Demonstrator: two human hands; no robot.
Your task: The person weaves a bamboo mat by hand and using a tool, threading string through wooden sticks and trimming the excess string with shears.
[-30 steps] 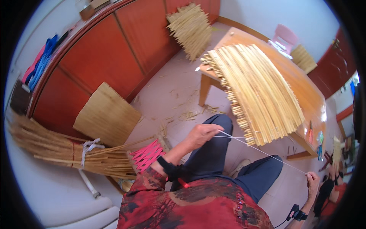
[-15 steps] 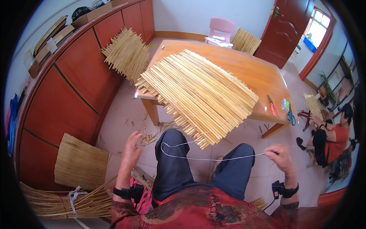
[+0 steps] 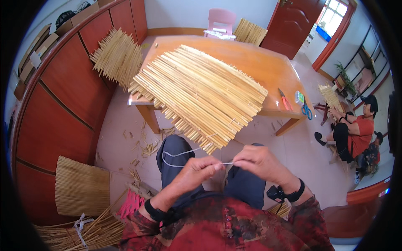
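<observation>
A mat of tan reed stalks (image 3: 201, 94), bound side by side with thread, lies on the wooden table (image 3: 234, 52), its near corner jutting past the edge. From that corner a thin whitish cord (image 3: 172, 165) loops over my left knee and runs to my hands. My left hand (image 3: 200, 170) pinches the cord between thumb and fingers. Just to its right, my right hand (image 3: 257, 162) pinches the cord too, a short taut piece showing between them. Red-handled pliers (image 3: 285, 100), blue-handled scissors (image 3: 307, 111) and a small green-and-white box (image 3: 299, 97) lie at the table's right end.
Reed mats lean by the red cabinets (image 3: 63, 104): a ragged one (image 3: 117, 58) and a neater one (image 3: 81, 186). A tied stalk bundle (image 3: 79, 232) lies lower left. Stalk offcuts (image 3: 148, 148) litter the floor. A person in red (image 3: 361, 131) sits at right with another mat.
My left hand has come right and taken hold of the cord. My right hand, holding the cord, has moved left to meet it. The view has shifted slightly.
</observation>
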